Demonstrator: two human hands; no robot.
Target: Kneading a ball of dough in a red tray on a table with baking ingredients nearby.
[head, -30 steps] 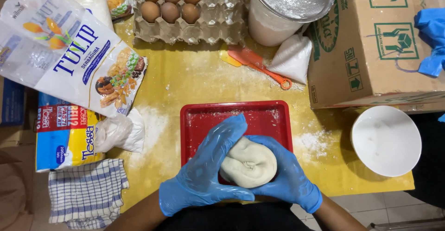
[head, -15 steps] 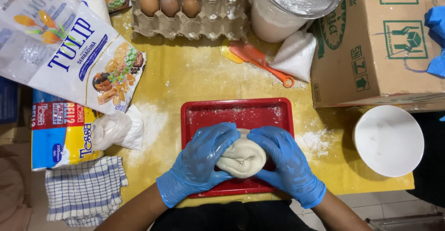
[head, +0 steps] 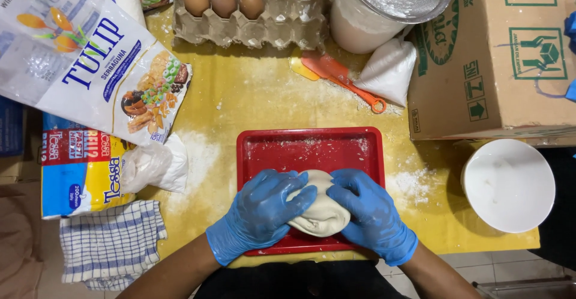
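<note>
The dough (head: 320, 212) is cupped between the left hand (head: 259, 215) and right hand (head: 371, 215), both gloved and curled closed around its sides, over the red tray (head: 309, 149) beneath them. It is judged soft, pliable and slightly tacky; it is best held broadly from both flanks, not pinched

Both forearms reach forward, the gloved left hand (head: 261, 215) and right hand (head: 372, 215) cupped inward, fingers curled toward each other.

Both gloved hands, left (head: 261, 214) & right (head: 371, 215), around dough ball (head: 321, 215) on red tray (head: 309, 149).
</note>
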